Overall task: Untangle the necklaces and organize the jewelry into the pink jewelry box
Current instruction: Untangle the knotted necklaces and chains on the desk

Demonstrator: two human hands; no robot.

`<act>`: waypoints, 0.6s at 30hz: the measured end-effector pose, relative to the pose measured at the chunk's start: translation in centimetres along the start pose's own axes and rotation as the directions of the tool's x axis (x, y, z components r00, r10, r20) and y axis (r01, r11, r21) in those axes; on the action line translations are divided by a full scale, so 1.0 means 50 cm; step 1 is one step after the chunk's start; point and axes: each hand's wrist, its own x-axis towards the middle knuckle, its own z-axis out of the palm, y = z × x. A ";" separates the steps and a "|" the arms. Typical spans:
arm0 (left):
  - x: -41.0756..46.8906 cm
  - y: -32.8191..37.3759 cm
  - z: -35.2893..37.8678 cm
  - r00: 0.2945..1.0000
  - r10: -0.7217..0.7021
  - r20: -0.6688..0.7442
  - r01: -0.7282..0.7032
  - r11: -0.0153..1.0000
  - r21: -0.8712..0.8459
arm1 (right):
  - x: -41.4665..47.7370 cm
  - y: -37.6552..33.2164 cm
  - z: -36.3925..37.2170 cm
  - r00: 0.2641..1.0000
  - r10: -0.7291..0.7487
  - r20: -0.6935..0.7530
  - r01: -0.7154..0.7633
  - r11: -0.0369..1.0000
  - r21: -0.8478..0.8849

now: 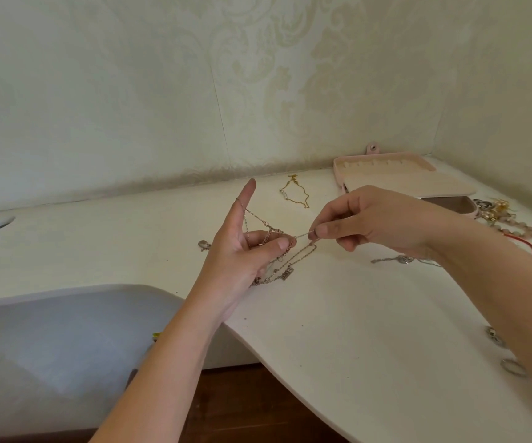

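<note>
Item 1, my left hand (242, 251): forearm rising from the lower edge, palm turned toward my right; index finger straight and pointing up with a strand looped over it; thumb and a curled finger closed together on the knot; the remaining fingers curled low.

Item 2, my right hand (376, 219): forearm entering from the right, back of the hand up; thumb and index finger pinched on one thin strand, close beside my left thumb tip; the other fingers curled under.

Item 3, tangled necklaces (271, 238): fine chains, held between both hands above the white table (338, 314); loops hang down to a small lettered tag (285, 275) lying on the table.

Item 4, pink jewelry box (386, 174): open, at the far right corner against the wall, behind my right hand; well apart from the tangle.

Item 5, gold necklace (294, 195): lying loose on the table, between my left index finger and the box.

Item 6, silver chain (396, 259): on the table just under my right wrist.

Item 7, bead bracelet (514, 223) among mixed pieces: right of the box.

Item 8, silver pendant (204, 244): beside my left hand.

Item 9, two silver rings (514, 367): near the right edge, by my right forearm.
</note>
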 end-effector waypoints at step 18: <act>-0.002 0.008 0.001 0.999 0.007 0.046 -0.005 0.999 -0.036 | -0.001 0.002 0.003 0.997 -0.006 0.075 -0.001 0.996 0.085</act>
